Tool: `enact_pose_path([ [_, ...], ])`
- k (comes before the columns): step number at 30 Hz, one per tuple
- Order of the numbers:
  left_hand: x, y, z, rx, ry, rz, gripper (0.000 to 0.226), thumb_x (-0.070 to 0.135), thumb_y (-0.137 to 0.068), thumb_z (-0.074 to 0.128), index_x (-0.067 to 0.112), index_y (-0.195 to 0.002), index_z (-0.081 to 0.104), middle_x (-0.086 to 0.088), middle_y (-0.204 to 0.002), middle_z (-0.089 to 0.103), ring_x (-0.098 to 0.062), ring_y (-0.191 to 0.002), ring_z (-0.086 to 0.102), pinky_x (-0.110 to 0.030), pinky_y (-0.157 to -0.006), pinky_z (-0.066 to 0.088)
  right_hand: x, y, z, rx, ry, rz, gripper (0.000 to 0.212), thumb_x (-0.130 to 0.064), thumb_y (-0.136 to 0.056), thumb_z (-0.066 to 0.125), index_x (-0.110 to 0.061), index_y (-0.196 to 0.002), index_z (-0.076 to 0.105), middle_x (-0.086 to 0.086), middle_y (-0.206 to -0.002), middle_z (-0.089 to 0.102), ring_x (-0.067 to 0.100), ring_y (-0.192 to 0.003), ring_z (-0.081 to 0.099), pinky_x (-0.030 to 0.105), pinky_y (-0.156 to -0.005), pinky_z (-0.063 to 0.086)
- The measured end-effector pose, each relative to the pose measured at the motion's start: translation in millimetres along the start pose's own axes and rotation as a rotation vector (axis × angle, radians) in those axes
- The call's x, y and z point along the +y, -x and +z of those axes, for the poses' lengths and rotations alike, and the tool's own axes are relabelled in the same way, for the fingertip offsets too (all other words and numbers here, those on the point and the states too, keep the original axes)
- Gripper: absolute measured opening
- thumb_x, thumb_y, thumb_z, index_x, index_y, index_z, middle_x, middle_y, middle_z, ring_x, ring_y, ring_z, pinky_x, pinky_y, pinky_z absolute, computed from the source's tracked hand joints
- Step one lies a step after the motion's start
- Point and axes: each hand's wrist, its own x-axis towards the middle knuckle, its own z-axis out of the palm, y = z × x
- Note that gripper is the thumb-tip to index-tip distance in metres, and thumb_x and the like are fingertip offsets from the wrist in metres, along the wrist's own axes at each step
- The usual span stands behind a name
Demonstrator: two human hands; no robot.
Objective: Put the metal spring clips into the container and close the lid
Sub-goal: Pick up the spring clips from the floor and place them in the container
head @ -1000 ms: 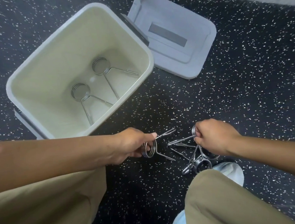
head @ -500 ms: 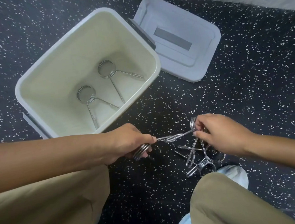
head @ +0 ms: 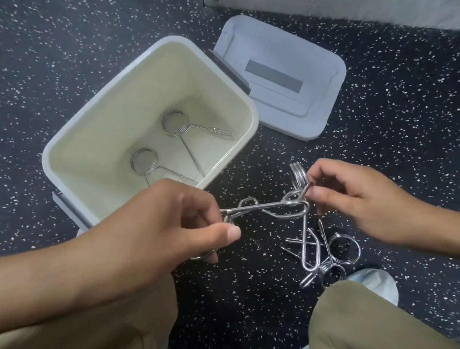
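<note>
Metal spring clips (head: 309, 239): two in the open container (head: 147, 131), lid (head: 279, 78) off beside it; left hand (head: 156, 231) and right hand (head: 348, 200) each pinch one, apparently hooked together, likely being untangled.

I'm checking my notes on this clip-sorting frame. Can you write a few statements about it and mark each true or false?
1. Two metal spring clips lie inside the cream square plastic container. True.
2. The pale grey lid sits on the container. False: it lies on the floor beside it.
3. Both hands hold clips. True: left hand, right hand.
4. No clips remain on the speckled black floor. False: a tangle lies there.
</note>
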Motion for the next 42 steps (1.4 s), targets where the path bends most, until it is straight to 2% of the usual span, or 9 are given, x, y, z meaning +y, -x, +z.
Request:
enact_pose_path([
  [4,-2,15,-13,0.092,-0.148,0.138,0.031,0.062,-0.080,0.067,0.031,-0.077,0.073,0.019,-0.069,0.076,-0.009,-0.067,0.070,-0.030,-0.069,0.055,-16,-2,-4,0.036,-0.190,-0.050,0.017,-0.045,-0.089,0.057,-0.029,-0.089,0.063,0.007,-0.079,0.072,0.030,-0.077,0.068,0.062,-0.078,0.052],
  [10,-10,28,-36,0.290,-0.367,0.301,0.023,0.064,-0.075,0.068,0.042,-0.081,0.073,0.025,-0.081,0.072,0.012,-0.075,0.065,0.004,-0.059,0.038,-34,-14,-4,0.060,-0.339,-0.092,0.026,-0.043,-0.087,0.058,-0.020,-0.093,0.066,0.009,-0.077,0.070,0.033,-0.076,0.068,0.063,-0.082,0.051],
  [16,-31,10,-75,0.366,-0.705,0.427,0.011,0.045,-0.081,0.070,0.035,-0.084,0.072,0.020,-0.076,0.062,0.005,-0.084,0.054,-0.018,-0.064,0.044,-41,-27,1,0.062,-0.436,-0.076,0.028,-0.037,-0.085,0.060,-0.011,-0.090,0.065,0.011,-0.072,0.069,0.023,-0.070,0.067,0.050,-0.080,0.053],
  [20,-53,-9,-104,0.361,-0.932,0.513,0.033,0.044,-0.095,0.054,0.017,-0.087,0.072,0.009,-0.078,0.070,-0.015,-0.092,0.054,-0.035,-0.070,0.054,-45,-31,4,0.061,-0.481,-0.072,0.022,-0.032,-0.085,0.060,-0.010,-0.086,0.064,0.003,-0.069,0.068,0.019,-0.068,0.065,0.030,-0.068,0.053],
  [23,-67,-19,-119,0.322,-1.047,0.557,0.033,0.038,-0.097,0.048,0.013,-0.091,0.068,0.004,-0.079,0.070,-0.024,-0.099,0.055,-0.043,-0.059,0.059,-45,-33,6,0.055,-0.479,-0.058,0.023,-0.031,-0.086,0.060,-0.008,-0.087,0.064,0.003,-0.072,0.068,0.020,-0.068,0.065,0.034,-0.070,0.053],
  [28,-86,-41,-123,0.217,-1.278,0.621,0.002,0.004,-0.088,0.067,0.005,-0.089,0.066,-0.003,-0.069,0.062,-0.029,-0.097,0.059,-0.037,-0.043,0.054,-45,-34,10,0.036,-0.456,-0.044,0.020,-0.031,-0.084,0.060,-0.011,-0.083,0.063,0.004,-0.068,0.068,0.018,-0.066,0.066,0.030,-0.068,0.054],
  [30,-101,-53,-121,0.147,-1.359,0.646,0.018,-0.008,-0.079,0.064,0.003,-0.093,0.068,-0.005,-0.069,0.061,-0.029,-0.095,0.059,-0.036,-0.046,0.053,-46,-34,11,0.029,-0.462,-0.033,0.019,-0.028,-0.084,0.059,-0.009,-0.083,0.063,0.000,-0.068,0.068,0.017,-0.065,0.066,0.028,-0.067,0.054],
  [37,-137,-86,-111,-0.064,-1.538,0.546,0.023,-0.015,-0.069,0.054,0.005,-0.080,0.053,-0.009,-0.064,0.045,-0.033,-0.076,0.062,-0.039,-0.045,0.053,-51,-39,17,0.034,-0.452,-0.014,0.028,-0.028,-0.084,0.059,-0.001,-0.091,0.064,0.009,-0.068,0.068,0.015,-0.064,0.065,0.026,-0.064,0.051],
  [42,-147,-96,-110,-0.050,-1.538,0.588,0.022,-0.015,-0.071,0.053,0.007,-0.073,0.058,-0.011,-0.071,0.058,-0.032,-0.081,0.059,-0.041,-0.050,0.055,-52,-43,19,0.027,-0.400,-0.011,0.022,-0.024,-0.090,0.059,-0.004,-0.093,0.065,0.006,-0.069,0.069,0.012,-0.063,0.066,0.025,-0.064,0.051],
])
